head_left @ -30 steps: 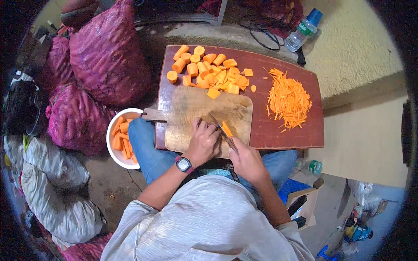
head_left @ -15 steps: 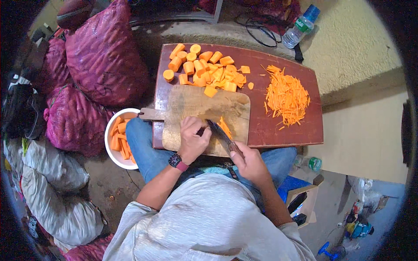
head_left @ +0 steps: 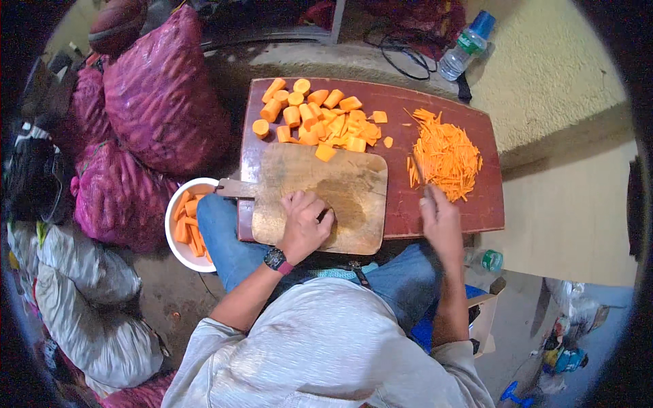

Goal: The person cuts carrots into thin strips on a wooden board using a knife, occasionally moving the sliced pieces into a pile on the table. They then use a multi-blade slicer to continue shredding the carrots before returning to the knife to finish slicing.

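Observation:
My left hand (head_left: 307,221), with a watch on its wrist, rests on the wooden cutting board (head_left: 286,166), fingers curled in. Whatever may lie under those fingers is hidden. My right hand (head_left: 442,221) is closed round the handle of a knife (head_left: 417,170). The blade points away from me and lies against the left side of a heap of orange carrot shreds (head_left: 445,153). Beyond the board, thick carrot chunks (head_left: 291,115) and flat carrot slices (head_left: 354,128) are gathered. One slice (head_left: 325,152) overlaps the board's far edge.
A dark red tabletop (head_left: 401,197) bears the board and carrots. Left of my knee stands a white tub (head_left: 178,239) of peeled carrot pieces. Full purple mesh sacks (head_left: 160,88) and white sacks (head_left: 102,326) crowd the left. A plastic bottle (head_left: 466,47) lies beyond the table's far right corner.
My right hand has carried the knife from the board rightward to the heap. The cut shreds that lay beside the blade are gone from the board. My left hand has shifted slightly.

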Demonstrator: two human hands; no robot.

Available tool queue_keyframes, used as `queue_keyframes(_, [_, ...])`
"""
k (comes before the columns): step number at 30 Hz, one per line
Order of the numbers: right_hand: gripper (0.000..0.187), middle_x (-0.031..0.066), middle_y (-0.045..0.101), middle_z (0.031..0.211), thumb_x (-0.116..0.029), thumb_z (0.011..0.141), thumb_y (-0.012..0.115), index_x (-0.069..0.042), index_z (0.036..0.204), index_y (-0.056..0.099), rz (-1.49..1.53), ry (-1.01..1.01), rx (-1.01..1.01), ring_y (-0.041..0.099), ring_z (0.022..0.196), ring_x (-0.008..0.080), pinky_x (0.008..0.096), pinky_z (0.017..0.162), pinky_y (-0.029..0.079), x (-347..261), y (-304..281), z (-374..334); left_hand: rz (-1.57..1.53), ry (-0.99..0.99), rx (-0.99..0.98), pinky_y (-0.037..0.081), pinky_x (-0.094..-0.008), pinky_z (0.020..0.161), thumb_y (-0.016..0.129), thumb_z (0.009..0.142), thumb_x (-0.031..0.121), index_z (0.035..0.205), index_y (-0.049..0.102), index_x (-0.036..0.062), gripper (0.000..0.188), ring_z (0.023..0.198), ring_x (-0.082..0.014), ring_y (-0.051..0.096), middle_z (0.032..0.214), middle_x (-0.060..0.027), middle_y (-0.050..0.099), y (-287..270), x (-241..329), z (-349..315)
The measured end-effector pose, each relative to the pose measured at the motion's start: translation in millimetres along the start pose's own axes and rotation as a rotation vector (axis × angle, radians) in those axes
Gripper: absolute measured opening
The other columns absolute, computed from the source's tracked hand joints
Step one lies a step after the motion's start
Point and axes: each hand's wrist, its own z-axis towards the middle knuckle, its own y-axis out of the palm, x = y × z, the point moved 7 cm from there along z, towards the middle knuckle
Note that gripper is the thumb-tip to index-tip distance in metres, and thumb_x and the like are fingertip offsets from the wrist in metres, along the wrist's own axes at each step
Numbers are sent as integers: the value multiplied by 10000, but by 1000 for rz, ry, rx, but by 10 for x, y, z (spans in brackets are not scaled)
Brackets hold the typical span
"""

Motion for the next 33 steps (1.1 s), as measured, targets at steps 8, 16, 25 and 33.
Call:
queue_keyframes(8, [512, 156, 736, 1003, -158, 948, 790, -59, 1421, 620, -288, -396, -41, 745, 910, 370, 509, 771, 595, -363, 380, -471, -104, -34, -35, 423, -488, 978, 834, 901, 184, 1004, 797, 55, 168, 1008, -341, 636, 963, -125, 693, 2, 262, 374])
queue_keyframes(16, [417, 148, 715, 939, -167, 986, 709, -46, 1375, 623, -461, -453, -18, 746, 857, 333, 470, 749, 607, -224, 74, -518, 5, 338, -347, 385, -566, 1068, 852, 880, 349, 1340, 708, 85, 549, 1205, -353, 579, 1240, -142, 642, 1038, 1015, 1386])
queue_keyframes(25, [469, 178, 752, 989, -159, 955, 780, -47, 1394, 660, -239, -322, 50, 747, 875, 403, 507, 742, 601, -6, 14, -641, 161, 455, -222, 381, -567, 1047, 799, 886, 270, 1311, 716, 136, 453, 1232, -332, 601, 1274, -111, 684, 1743, 476, 1855])
queue_keyframes(33, [416, 246, 776, 1087, -242, 1006, 725, -78, 1375, 625, 73, -250, -67, 764, 910, 471, 575, 748, 630, -281, 250, -866, 284, 391, -235, 355, -596, 1041, 852, 827, 359, 1257, 755, 179, 476, 1236, -333, 582, 1270, -84, 660, 1289, -305, 2034])
